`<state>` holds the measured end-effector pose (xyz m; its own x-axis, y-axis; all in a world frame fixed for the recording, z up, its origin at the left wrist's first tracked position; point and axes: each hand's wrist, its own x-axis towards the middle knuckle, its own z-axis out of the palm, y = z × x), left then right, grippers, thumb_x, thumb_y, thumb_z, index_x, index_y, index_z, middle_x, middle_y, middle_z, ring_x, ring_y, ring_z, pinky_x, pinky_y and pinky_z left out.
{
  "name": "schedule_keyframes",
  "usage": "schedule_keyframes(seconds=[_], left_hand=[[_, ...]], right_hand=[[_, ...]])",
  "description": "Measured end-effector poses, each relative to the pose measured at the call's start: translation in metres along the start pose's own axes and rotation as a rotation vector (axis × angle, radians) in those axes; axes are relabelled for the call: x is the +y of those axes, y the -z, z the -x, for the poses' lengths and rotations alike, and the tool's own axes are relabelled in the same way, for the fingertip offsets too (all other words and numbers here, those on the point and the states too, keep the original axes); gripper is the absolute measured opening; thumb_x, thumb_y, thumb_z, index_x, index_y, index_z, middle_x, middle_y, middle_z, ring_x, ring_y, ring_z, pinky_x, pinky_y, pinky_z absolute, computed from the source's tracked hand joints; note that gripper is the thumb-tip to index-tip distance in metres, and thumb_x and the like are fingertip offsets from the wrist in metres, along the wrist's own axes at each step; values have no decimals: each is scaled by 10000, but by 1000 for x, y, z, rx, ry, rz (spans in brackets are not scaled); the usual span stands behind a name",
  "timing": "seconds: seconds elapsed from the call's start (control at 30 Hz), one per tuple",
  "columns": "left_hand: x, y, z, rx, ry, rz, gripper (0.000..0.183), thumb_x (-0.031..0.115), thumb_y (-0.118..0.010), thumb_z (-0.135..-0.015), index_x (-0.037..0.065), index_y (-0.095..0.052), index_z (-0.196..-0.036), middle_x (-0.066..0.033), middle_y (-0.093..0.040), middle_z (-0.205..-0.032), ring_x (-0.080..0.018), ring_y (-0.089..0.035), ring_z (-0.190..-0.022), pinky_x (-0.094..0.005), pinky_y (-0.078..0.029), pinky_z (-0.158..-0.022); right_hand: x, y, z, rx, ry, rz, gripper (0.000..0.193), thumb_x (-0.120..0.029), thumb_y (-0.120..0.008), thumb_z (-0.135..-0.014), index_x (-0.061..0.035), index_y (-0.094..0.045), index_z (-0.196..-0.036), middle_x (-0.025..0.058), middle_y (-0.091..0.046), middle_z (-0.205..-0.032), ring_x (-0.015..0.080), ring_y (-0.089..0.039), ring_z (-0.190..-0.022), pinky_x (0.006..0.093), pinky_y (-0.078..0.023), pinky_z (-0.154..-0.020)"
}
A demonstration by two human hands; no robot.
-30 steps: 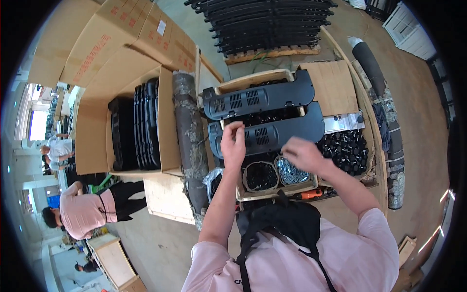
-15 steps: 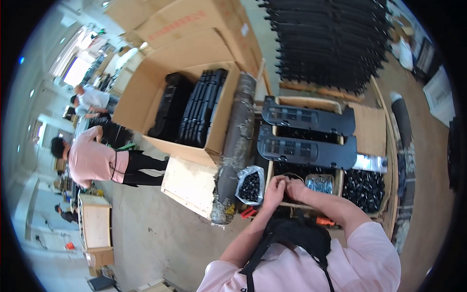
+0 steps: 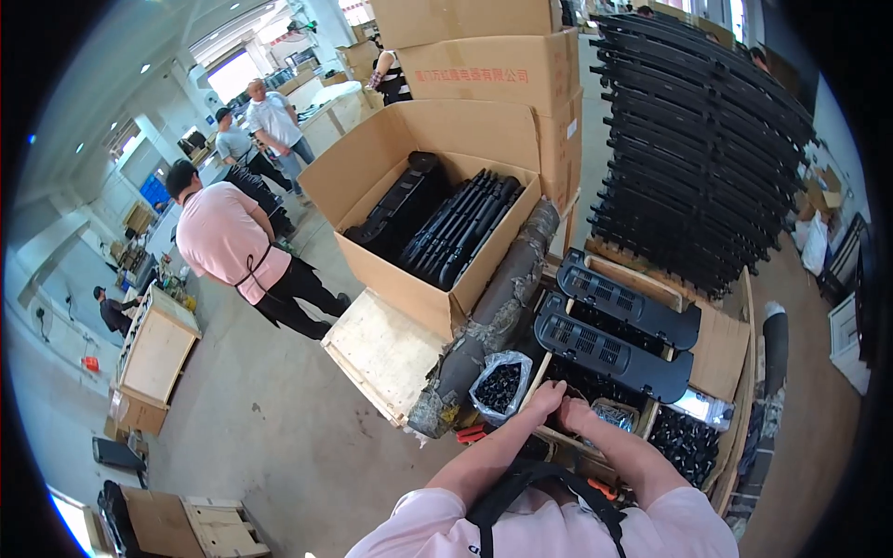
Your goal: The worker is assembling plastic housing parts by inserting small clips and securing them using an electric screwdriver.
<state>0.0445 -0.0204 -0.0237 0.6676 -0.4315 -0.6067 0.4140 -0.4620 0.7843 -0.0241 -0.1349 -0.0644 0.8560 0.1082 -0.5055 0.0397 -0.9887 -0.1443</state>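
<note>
My left hand (image 3: pixel 548 397) and my right hand (image 3: pixel 577 415) are close together over a compartment of small black parts in a wooden box. The fingers of both are curled inward; what they pinch, if anything, is too small to make out. Just beyond them, two long black slotted plastic panels (image 3: pixel 609 350) lie across the box. Beside my right hand is a small tray of silvery metal pieces (image 3: pixel 616 416). A clear plastic bag of small black parts (image 3: pixel 499 387) stands to the left of my left hand.
More black parts (image 3: pixel 684 441) fill a compartment at right. A tall stack of black frames (image 3: pixel 698 149) rises behind the box. An open carton (image 3: pixel 395 282) with black plastic parts stands at left, alongside a thick wrapped roll (image 3: pixel 476 358). A person in pink (image 3: pixel 228 244) stands farther left.
The view has tilted up and swung left, so the box sits lower and more of the room shows. Both hands remain together over the same compartment.
</note>
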Motion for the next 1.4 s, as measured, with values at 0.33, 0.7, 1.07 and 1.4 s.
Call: schedule_keyframes(seconds=[0.33, 0.7, 1.07, 1.4], left_hand=[[-36, -14, -43, 8, 96, 27, 644, 463, -495, -1050, -72, -567, -1401, -249, -583, -1448, -356, -549, -1357, -456, -430, -1103], [-50, -19, -59, -113, 238, 372, 421, 442, -447, -1103, 91, -680, -1100, -71, -693, -1043, -220, -642, -898, -422, -529, -859], [-26, -19, -41, -168, 349, 641, 384, 412, -411, -1108, 132, -672, -1076, -70, -690, -1063, -222, -695, -900, -457, -603, -783], [-36, -22, -44, -223, 320, 189, 181, 276, -529, -1045, 131, -637, -1052, -5, -555, -738, -130, -468, -543, -337, -347, -449]], right_hand=[[12, -2, 6, 13, 85, 10, 242, -212, -621, -875, -68, -753, -1020, 213, -762, -1008, 341, -757, -940, 463, -599, -819], [13, 38, 36, 282, -99, -496, 269, -122, -638, -805, -37, -742, -1039, 261, -732, -1012, 447, -705, -984, 505, -570, -896], [-3, 40, 46, 648, -32, -759, 331, -185, -682, -840, -45, -740, -1135, 216, -748, -1010, 403, -719, -972, 477, -566, -871], [14, -23, 188, 526, -372, -1141, 255, -192, -689, -921, 32, -755, -1023, 78, -742, -789, 124, -675, -636, 296, -531, -575]])
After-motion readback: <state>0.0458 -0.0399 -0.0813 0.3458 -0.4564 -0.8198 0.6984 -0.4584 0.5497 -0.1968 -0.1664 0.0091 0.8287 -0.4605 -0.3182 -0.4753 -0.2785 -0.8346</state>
